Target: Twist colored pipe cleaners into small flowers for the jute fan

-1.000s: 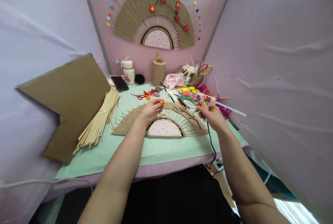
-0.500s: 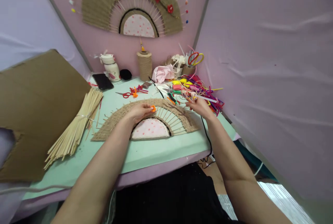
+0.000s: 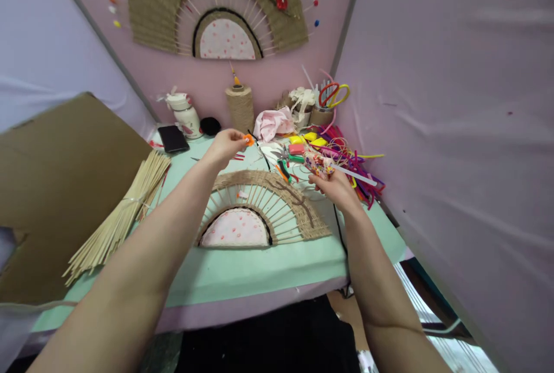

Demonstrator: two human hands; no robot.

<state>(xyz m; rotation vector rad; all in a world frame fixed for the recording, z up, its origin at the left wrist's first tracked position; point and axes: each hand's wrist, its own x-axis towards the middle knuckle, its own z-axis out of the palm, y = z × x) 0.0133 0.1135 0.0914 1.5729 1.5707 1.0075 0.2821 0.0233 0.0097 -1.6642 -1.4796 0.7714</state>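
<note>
My left hand (image 3: 228, 148) is raised above the back edge of the woven fan, pinching a small orange flower (image 3: 249, 140) between thumb and fingertips. The fan (image 3: 285, 185) lies flat on the table, with bare sticks around a half-round white centre (image 3: 236, 228) dotted in pink. A brown twig-like strip (image 3: 298, 200) runs along its right side. My right hand (image 3: 335, 185) is closed round a flower-patterned glue gun (image 3: 318, 164); a long whitish glue stick (image 3: 357, 175) sticks out of its back. My left forearm hides the fan's left part.
Green-handled pliers (image 3: 283, 168) lie among coloured pipe cleaners (image 3: 363, 179) at the right. A twine spool (image 3: 240, 108), white bottle (image 3: 184, 114) and phone (image 3: 173, 138) stand or lie at the back. A stick bundle (image 3: 116, 220) and cardboard (image 3: 56, 188) are at the left.
My left hand has lifted the orange flower off the fan, up and away toward the back. My right hand keeps the glue gun at nearly the same place. The view has shifted slightly.
</note>
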